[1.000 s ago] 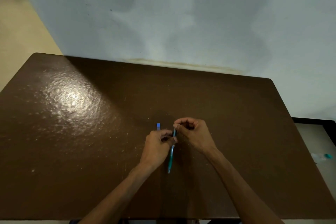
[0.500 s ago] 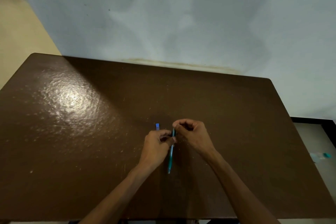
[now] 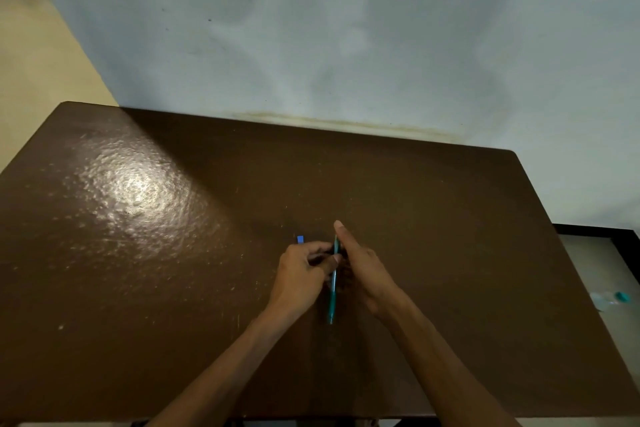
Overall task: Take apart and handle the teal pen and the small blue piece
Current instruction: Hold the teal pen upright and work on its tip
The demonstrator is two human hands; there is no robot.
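Both hands met over the middle of the brown table (image 3: 138, 253). The left hand (image 3: 301, 274) was curled shut, pinching the teal pen (image 3: 333, 291) near its upper end. The right hand (image 3: 363, 270) lay alongside, fingers extended; its grip could not be made out. The small blue piece (image 3: 300, 239) lay on the table just beyond the left knuckles.

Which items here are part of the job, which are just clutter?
In the job: teal pen, held between left hand and right hand; small blue piece lying on the table.
Lying about: a clear bottle with teal cap off the table's right side.
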